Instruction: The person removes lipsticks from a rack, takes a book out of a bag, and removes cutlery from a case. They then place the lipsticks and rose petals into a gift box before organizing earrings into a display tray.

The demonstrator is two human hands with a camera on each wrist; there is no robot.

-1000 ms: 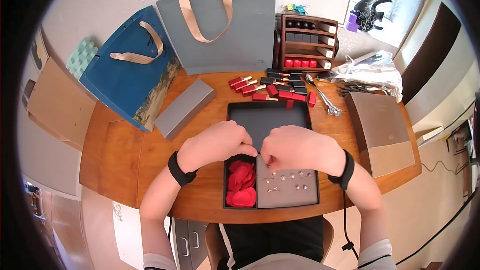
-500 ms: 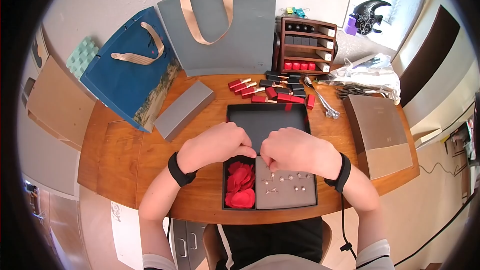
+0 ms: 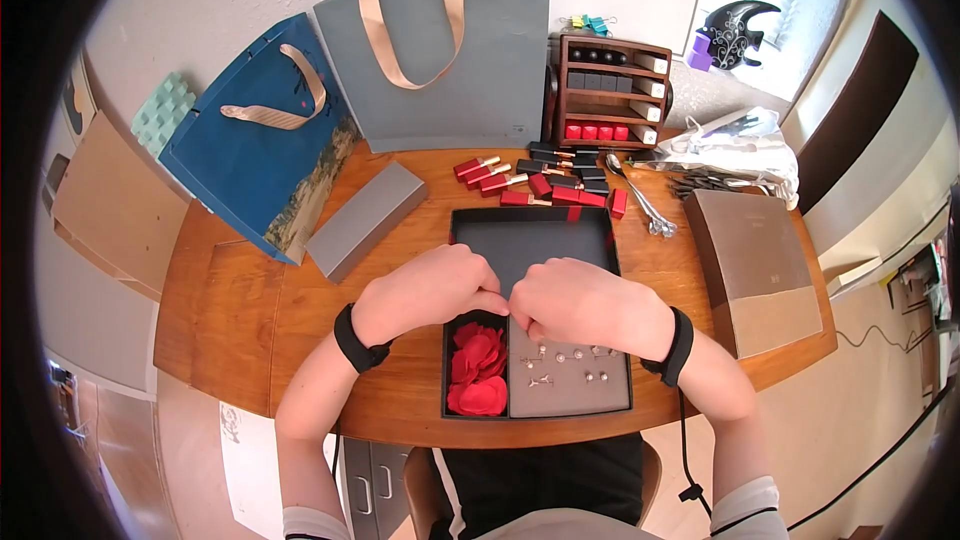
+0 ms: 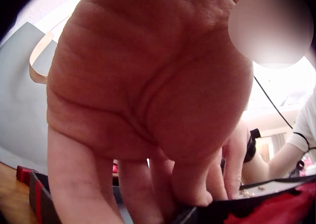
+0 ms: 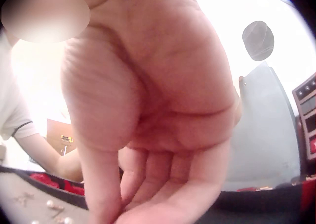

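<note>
A black gift box [image 3: 446,380] lies open in front of me, red petals [image 3: 478,370] filling its narrow left part. Pearl earrings [image 3: 561,358] sit in rows on the grey pad [image 3: 570,398] in its wider part. My left hand [image 3: 430,285] bends over the box's far wall, its thumb at the black edge near the divider and its fingers behind, gripping that edge. Beside it my right hand [image 3: 595,305] curls over the pad's far left corner. Its thumb and index finger meet at the tips [image 5: 116,216]; I cannot tell what is between them.
Beyond the hands lies the dark box lid [image 3: 530,238]. Several lipsticks [image 3: 500,183] and spoons [image 3: 650,205] lie behind it, before a wooden rack [image 3: 612,90]. A long grey box [image 3: 368,220] and paper bags [image 3: 455,60] stand left; a brown box [image 3: 755,270] is at right.
My right hand has shifted slightly left, narrowing the gap to my left hand. The left hand keeps its place at the box edge. The head view has shifted a little.
</note>
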